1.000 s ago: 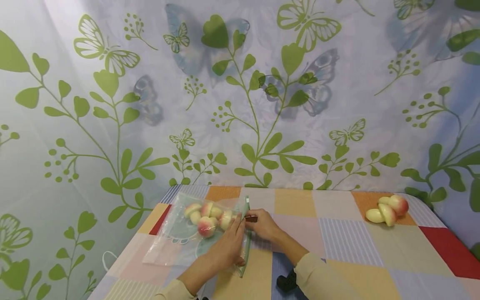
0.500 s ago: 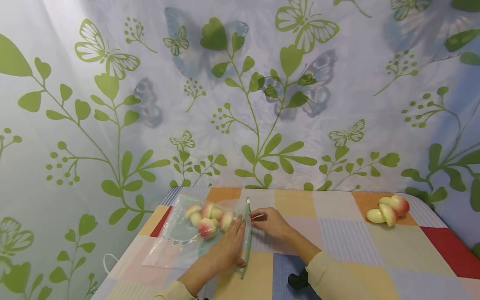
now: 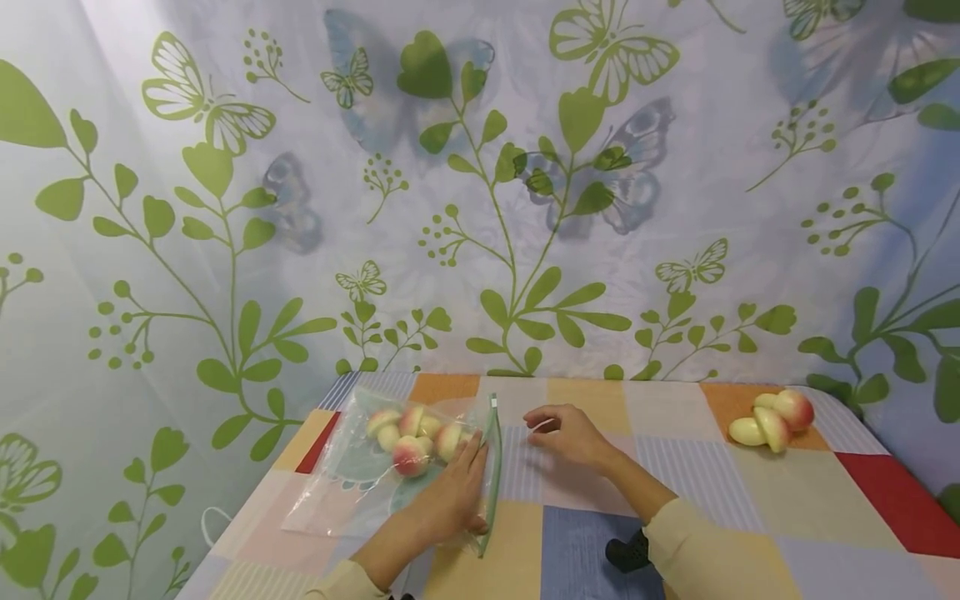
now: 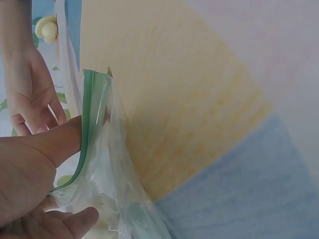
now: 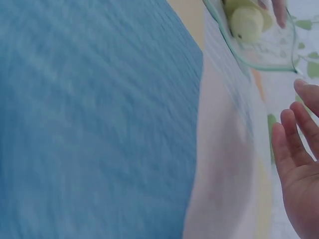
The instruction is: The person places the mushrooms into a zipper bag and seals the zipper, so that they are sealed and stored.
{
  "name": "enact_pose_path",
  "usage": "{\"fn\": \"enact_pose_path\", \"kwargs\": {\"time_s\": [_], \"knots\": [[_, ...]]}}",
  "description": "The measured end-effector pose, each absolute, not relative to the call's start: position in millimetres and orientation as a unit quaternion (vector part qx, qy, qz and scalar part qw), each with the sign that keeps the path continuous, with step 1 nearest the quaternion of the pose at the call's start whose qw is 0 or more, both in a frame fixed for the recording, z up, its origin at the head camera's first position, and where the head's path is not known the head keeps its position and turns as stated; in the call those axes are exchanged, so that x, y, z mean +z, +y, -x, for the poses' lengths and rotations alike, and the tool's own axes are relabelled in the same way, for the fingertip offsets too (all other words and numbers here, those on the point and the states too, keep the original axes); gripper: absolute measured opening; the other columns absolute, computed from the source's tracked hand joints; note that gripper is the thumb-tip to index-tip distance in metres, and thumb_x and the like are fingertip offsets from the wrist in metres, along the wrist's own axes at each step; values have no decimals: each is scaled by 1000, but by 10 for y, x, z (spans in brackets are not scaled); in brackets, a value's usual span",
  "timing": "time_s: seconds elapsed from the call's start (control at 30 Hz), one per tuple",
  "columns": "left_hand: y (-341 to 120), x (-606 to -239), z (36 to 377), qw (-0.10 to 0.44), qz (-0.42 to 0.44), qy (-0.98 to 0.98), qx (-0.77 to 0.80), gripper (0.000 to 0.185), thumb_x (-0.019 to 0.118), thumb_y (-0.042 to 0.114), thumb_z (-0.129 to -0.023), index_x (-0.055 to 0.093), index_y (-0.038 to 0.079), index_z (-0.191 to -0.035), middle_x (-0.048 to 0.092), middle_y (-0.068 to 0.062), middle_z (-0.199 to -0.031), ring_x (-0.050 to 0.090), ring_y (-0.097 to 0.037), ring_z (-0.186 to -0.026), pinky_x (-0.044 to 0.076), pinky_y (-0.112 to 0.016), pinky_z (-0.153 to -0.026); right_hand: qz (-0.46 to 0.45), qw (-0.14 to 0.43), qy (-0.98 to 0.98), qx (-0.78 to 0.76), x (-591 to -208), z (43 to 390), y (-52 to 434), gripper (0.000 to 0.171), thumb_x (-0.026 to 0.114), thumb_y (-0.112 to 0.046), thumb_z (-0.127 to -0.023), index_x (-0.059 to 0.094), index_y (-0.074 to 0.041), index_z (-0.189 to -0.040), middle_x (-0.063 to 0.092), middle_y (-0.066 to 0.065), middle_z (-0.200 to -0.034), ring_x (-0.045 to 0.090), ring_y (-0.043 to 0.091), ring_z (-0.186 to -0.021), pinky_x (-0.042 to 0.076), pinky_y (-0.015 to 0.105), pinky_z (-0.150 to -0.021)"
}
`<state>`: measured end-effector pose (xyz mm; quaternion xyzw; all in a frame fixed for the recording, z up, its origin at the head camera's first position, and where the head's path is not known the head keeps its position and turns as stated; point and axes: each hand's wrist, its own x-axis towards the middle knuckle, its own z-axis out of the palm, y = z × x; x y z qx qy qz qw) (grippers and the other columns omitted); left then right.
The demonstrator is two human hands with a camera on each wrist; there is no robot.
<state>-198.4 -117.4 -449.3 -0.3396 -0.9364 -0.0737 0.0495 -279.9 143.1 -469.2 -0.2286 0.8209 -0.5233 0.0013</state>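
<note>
The left hand (image 3: 450, 497) lies flat, fingers straight, pressing the bag (image 3: 360, 479), while the right hand (image 3: 572, 434) hovers beside it, fingers relaxed and empty.

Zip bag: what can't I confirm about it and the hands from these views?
- Whether the zip bag's green seal is fully closed: small in head view, bunched in left wrist view.
- Left hand's grip: its palm side is hidden.
- Fruit count inside: overlapping pieces.
- Right wrist view: motion-blurred.
</note>
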Motion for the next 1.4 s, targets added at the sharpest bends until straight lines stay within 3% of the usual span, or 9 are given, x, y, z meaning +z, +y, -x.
{"fn": "enact_pose_path", "kwargs": {"time_s": [0.43,1.4], "knots": [[-1198,-4513,1982,57,359,-930,-56,100,92,18,-78,32,-18,-150,27,-38,-158,32,-50,-145,34,-48,-117,192,-7,850,-490,-4615,2779,2037,37,78,-13,-93,69,3,-126,69,20,-120,69,28,-105,59,35,-84],[-1097,-4411,2095,33,345,-938,-21,105,97,19,-64,40,-18,-144,40,-35,-151,39,-44,-143,32,-48,-118,132,-39,914,-383,-4246,2544,3262,48,77,-29,-95,67,1,-131,68,22,-124,66,39,-112,59,48,-85]]}}
